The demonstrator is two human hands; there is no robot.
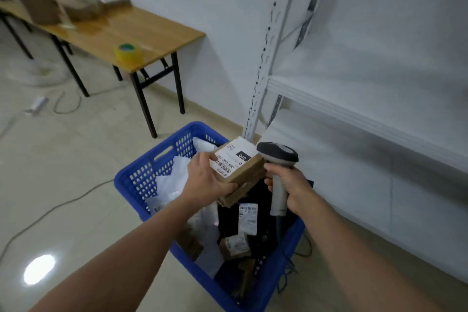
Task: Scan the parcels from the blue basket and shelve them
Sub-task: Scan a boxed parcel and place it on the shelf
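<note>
White shelf at right. Wooden table at upper left, bearing blurred boxes at its far end and a yellow tape roll near its front edge. Blue basket on the floor, just beside the shelf post, filled with parcels: white bags, black bags, small cartons. Above the basket, a brown parcel with a white label, gripped at its near end by the left hand, thumb on top, fingers curled beneath. Beside it, a grey scanner, handle wrapped by the right hand, head close beside the label.
</note>
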